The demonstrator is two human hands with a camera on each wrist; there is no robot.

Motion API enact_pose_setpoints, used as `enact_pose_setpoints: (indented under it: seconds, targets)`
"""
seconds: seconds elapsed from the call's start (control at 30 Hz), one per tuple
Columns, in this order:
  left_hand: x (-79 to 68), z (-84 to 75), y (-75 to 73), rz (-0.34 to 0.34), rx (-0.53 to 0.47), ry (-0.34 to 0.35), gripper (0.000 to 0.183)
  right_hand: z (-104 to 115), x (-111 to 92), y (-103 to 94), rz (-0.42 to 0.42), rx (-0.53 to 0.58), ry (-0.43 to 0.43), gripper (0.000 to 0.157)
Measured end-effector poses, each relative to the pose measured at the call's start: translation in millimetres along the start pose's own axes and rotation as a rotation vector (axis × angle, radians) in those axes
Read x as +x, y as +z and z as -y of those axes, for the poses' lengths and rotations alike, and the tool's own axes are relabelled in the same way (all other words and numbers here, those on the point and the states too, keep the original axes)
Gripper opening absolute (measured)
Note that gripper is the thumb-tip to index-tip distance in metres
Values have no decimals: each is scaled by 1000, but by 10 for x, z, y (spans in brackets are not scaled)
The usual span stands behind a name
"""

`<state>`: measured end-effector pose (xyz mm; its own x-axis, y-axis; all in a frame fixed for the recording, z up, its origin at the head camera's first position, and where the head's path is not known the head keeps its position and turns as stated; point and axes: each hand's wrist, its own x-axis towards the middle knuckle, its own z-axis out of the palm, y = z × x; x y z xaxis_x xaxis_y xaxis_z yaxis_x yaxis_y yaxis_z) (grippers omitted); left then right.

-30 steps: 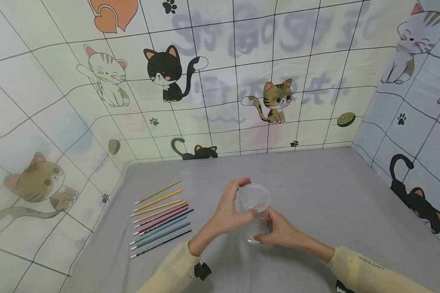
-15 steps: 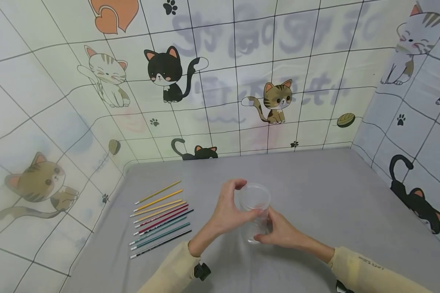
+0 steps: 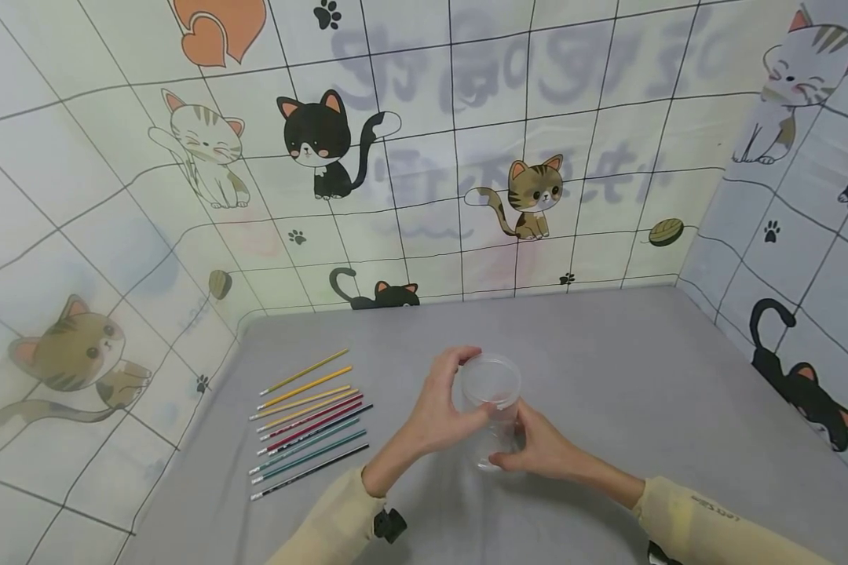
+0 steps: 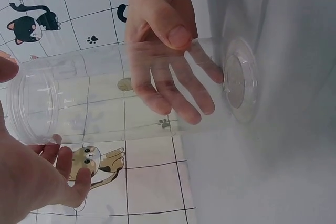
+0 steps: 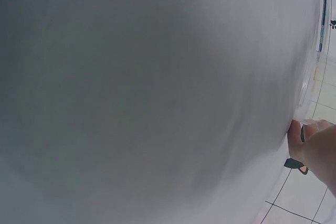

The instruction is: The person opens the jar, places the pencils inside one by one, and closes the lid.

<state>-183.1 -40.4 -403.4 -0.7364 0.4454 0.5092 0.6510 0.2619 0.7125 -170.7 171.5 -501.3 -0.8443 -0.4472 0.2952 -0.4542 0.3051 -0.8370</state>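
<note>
A tall clear plastic jar [image 3: 491, 378] stands upright on the grey cloth, a little right of the table's middle. My left hand [image 3: 440, 408] holds its top, thumb on the near side and fingers reaching around the far side. Lower down, my right hand [image 3: 547, 446] grips the jar's body from the right, thumb close to the base. The left wrist view shows the ringed top of the jar [image 4: 31, 103] by the left hand [image 4: 31, 179], and the right hand's fingers spread behind the clear wall. Only part of the right hand [image 5: 315, 148] shows in the right wrist view.
Several pencils in yellow, red, teal and black, among them a black pencil [image 3: 311, 472], lie in a slanted row left of the hands. A cat-printed cloth wall [image 3: 424, 157] rises behind the grey tablecloth [image 3: 608, 353] and at both sides.
The left thumb and fingers have shifted slightly around the jar's top, the thumb reaching farther across half a second ago. The right hand, the jar and the pencils look the same.
</note>
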Motion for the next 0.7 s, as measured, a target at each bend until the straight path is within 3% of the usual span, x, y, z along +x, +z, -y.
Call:
enact_pose_setpoints:
  seconds: [0.17, 0.3, 0.57, 0.7]
  targets:
    - [-10, -19, 40, -49, 8, -65, 67, -10, -6, -8, 9, 10, -6, 82]
    - [-11, -26, 51, -48, 9, -108, 77, -14, -15, -7, 13, 16, -7, 78]
    - [40, -31, -4, 52, -36, -15, 73, 2, -5, -3, 9, 16, -19, 80]
    - [41, -26, -8, 55, -11, 2, 71, -2, 2, -4, 10, 16, -26, 81]
